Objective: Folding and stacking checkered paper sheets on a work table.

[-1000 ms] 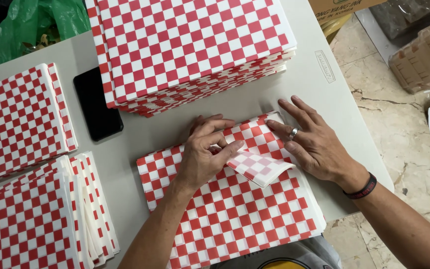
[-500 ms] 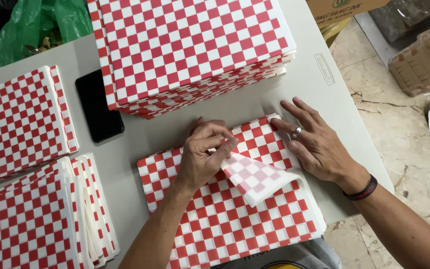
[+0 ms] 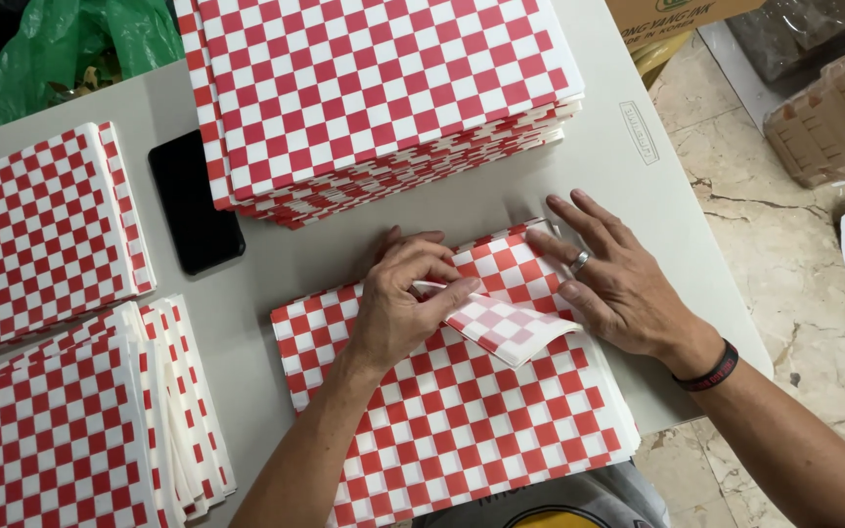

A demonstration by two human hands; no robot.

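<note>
Left hand [image 3: 405, 305] pinches the folded-over corner [image 3: 506, 328] of the top checkered sheet [image 3: 462, 411]. Right hand [image 3: 610, 279], at three o'clock of it, presses flat, fingers spread (ring visible). The sheet's near edge is hidden by the person's shirt.

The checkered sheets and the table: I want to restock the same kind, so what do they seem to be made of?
The checkered sheets look like thin matte paper, possibly greaseproof: the corner lifted by the left hand curls softly and shows the pattern faintly through its pale back. The right hand presses the pile flat. The table looks like smooth grey laminate or plastic with a dull sheen; I cannot tell which.
</note>
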